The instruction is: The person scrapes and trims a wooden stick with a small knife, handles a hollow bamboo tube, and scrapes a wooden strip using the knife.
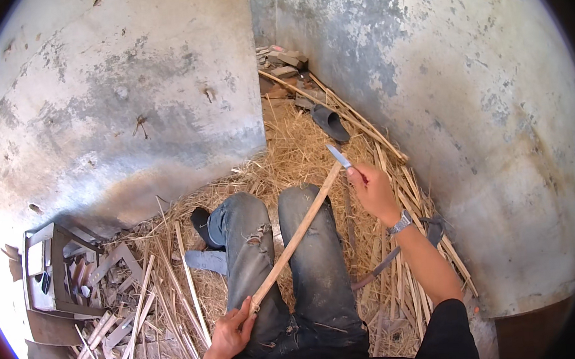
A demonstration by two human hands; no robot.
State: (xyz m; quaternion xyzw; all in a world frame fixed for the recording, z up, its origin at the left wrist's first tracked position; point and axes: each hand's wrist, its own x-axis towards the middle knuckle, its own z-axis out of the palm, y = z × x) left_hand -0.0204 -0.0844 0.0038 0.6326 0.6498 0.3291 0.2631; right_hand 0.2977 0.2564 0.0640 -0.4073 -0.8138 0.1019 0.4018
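A long, flat wooden strip [298,235] slants across my thighs, its far end up by my right hand. My left hand [233,329] is closed round the strip's near end, close to my lap. In my right hand [373,191] is a knife [339,156] with a red handle, mostly covered by my fingers. Its bare blade points up and to the left, just beyond the strip's far end. Whether the blade touches the wood I cannot tell.
Shavings [291,139] cover the floor. Long wooden strips [405,238] lie along the right wall [484,132]. A dark slipper [329,122] sits ahead, with bricks [284,63] behind it. At the left stand a box-like frame [57,269] and wood scraps [121,331].
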